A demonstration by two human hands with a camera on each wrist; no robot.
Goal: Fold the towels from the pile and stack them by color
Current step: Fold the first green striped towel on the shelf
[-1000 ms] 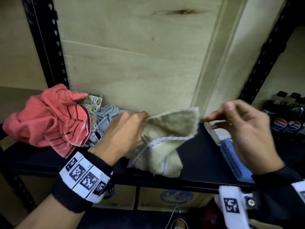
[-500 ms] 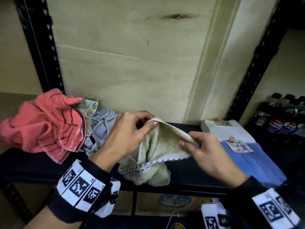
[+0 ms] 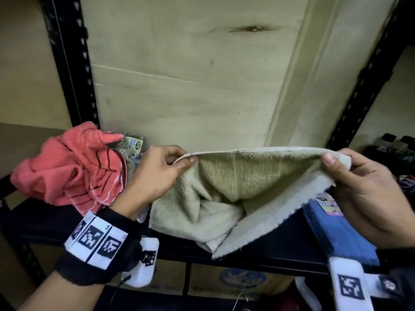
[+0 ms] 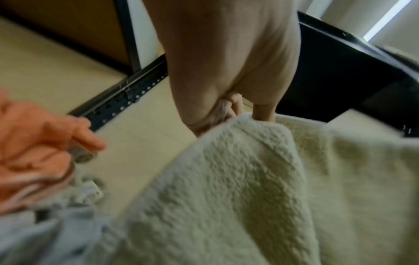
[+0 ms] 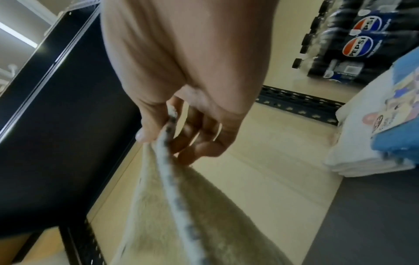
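A cream towel [image 3: 224, 187] with a dotted edge hangs stretched between my two hands above the black shelf [image 3: 280, 239]. My left hand [image 3: 179, 159] pinches its left top corner between thumb and fingers. My right hand [image 3: 332, 162] pinches the right top corner. The towel's lower part sags in folds onto the shelf. In the left wrist view the cream towel [image 4: 249, 188] fills the lower frame under my left hand [image 4: 244, 114]. In the right wrist view the towel's edge [image 5: 172, 179] runs from my right hand [image 5: 165, 129].
A pile with a red striped towel [image 3: 74, 169] and a grey-blue towel [image 4: 45, 233] lies at the left. Folded white and blue towels [image 3: 336, 227] are stacked at the right, seen also as the stack [image 5: 374, 143]. Pepsi bottles [image 5: 362, 39] stand beyond. A plywood back wall [image 3: 190, 86] closes the shelf.
My hands have moved apart, the right one sliding along the top edge to the right corner. The cream towel now spreads wide and taut between them.
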